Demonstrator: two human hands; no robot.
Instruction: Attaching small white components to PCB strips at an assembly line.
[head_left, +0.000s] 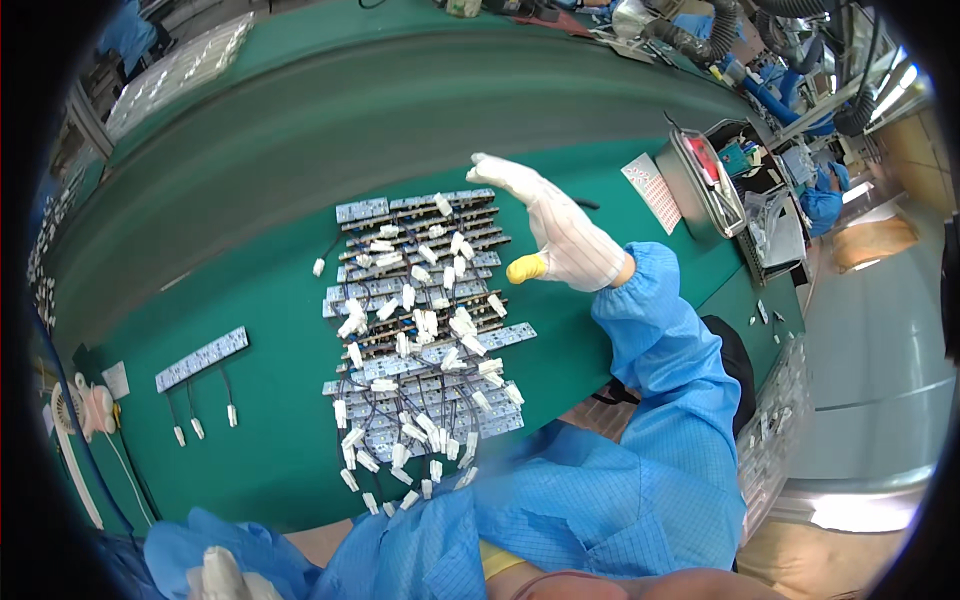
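My right hand (572,232) wears a white striped glove with a yellow cover on the thumb. Its thumb and fingers are spread apart with nothing between them, just beside the right end of a stack of circuit board strips (385,432). The strips lie in rows, and their dark wires with white plug connectors (425,322) are spread over them. A single strip (202,360) with several hanging wires lies apart on the left. My left hand (228,578), also white-gloved, is low at the lower left edge; its fingers are only partly visible.
A green mat (270,440) covers the bench. At the right are a metal bin (700,185), a black crate (775,235) and a sheet with red marks (652,193). A small pink fan (95,410) stands at the far left. Another person in blue (822,205) is at the right.
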